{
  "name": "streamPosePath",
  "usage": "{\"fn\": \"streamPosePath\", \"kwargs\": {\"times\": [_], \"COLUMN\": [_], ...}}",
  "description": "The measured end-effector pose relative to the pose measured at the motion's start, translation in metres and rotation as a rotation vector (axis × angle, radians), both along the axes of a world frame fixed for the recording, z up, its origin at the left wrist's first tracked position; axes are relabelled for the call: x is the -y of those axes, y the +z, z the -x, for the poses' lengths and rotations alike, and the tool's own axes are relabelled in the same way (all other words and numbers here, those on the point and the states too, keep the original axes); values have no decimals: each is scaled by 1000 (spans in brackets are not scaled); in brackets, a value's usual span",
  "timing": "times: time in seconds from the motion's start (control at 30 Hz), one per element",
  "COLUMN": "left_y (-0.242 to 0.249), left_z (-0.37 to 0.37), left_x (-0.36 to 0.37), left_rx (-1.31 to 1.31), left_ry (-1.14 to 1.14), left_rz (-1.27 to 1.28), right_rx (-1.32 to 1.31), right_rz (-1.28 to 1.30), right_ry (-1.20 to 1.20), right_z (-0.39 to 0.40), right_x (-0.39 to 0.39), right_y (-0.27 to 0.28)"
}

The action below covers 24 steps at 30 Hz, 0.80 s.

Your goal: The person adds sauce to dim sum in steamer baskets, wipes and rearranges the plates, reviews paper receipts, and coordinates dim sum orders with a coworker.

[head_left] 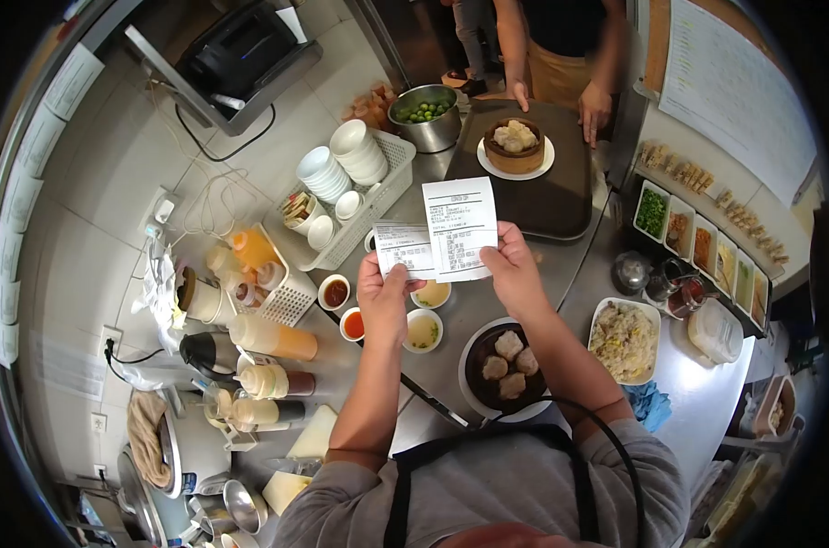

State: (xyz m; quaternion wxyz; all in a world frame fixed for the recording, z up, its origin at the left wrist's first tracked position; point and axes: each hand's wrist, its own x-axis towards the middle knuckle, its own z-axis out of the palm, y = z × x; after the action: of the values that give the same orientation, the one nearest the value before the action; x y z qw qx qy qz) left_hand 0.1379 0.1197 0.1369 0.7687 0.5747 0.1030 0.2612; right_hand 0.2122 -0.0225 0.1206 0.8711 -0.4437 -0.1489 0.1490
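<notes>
My left hand pinches a small printed receipt by its lower edge. My right hand holds a larger receipt that overlaps the first one. Both slips are held up over the steel counter. Below my hands sit small sauce dishes and a dark plate of dumplings.
A black tray carries a bamboo steamer of dumplings; another person's hands rest on its far edge. A plate of fried rice, a condiment rack, a bowl of limes, stacked white bowls and sauce bottles surround me.
</notes>
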Motion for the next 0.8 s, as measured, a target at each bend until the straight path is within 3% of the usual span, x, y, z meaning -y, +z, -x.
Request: {"fn": "streamPosePath", "kwargs": {"times": [0.1,0.13,0.2,0.27,0.3,0.33,0.37,0.4,0.43,0.53,0.7,0.8], "left_y": [17,26,81,169,217,257,295,320,334,346,351,364], "left_z": [-16,-33,-68,-102,-111,-129,-138,-131,-129,-133,-139,-145], "left_x": [-10,-27,-66,-98,-98,-121,-129,-126,-117,-162,-179,-185], "left_rx": [-111,-21,38,198,374,547,802,714,855,470,560,573], "left_ry": [34,11,173,382,435,670,753,905,601,739,775,744], "left_rz": [-126,-242,-708,-1087,-1054,-1260,-1292,-1224,-911,-820,-619,-634], "right_rx": [41,81,99,117,131,136,132,159,185,232,257,266], "right_rz": [176,33,-5,35,50,67,101,94,87,113,174,208], "right_ry": [5,-3,-24,-22,-23,-29,-30,-18,-4,8,14,21], "right_z": [-14,-22,-36,-45,-49,-52,-49,-50,-52,-48,-56,-66], "right_x": [16,15,18,19,19,18,17,14,10,6,9,7], "right_y": [-13,-18,-6,7,9,12,18,15,10,2,-9,0]}}
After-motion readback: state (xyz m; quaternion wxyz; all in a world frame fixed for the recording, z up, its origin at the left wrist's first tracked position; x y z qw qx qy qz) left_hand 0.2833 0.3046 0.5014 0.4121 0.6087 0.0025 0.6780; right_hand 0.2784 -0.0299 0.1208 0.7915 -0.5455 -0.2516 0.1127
